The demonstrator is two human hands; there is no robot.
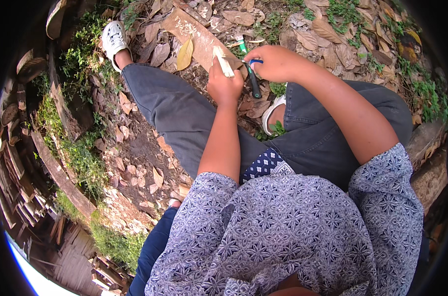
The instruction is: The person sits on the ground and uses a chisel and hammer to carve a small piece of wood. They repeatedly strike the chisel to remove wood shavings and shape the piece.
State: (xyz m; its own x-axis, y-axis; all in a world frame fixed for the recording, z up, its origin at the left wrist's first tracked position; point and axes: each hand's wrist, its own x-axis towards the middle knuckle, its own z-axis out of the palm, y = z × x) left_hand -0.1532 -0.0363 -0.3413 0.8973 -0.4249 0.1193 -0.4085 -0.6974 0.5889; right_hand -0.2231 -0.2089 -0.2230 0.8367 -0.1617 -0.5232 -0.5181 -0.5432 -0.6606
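Leaf-strewn ground [135, 148] outdoors around the grip.
Clamps pale wood [224, 63] in left hand [225, 86], blue object [256, 61] in right hand [274, 63]; brown board [197, 37] just beyond.

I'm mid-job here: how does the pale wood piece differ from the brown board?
Colour: the pale wood piece is creamy white, while the brown board is tan-brown.
Size: the pale wood piece is clearly shorter and narrower than the brown board.
Support: the pale wood piece is gripped in the left hand; the brown board lies on the leafy ground.
Both appear to be wood.
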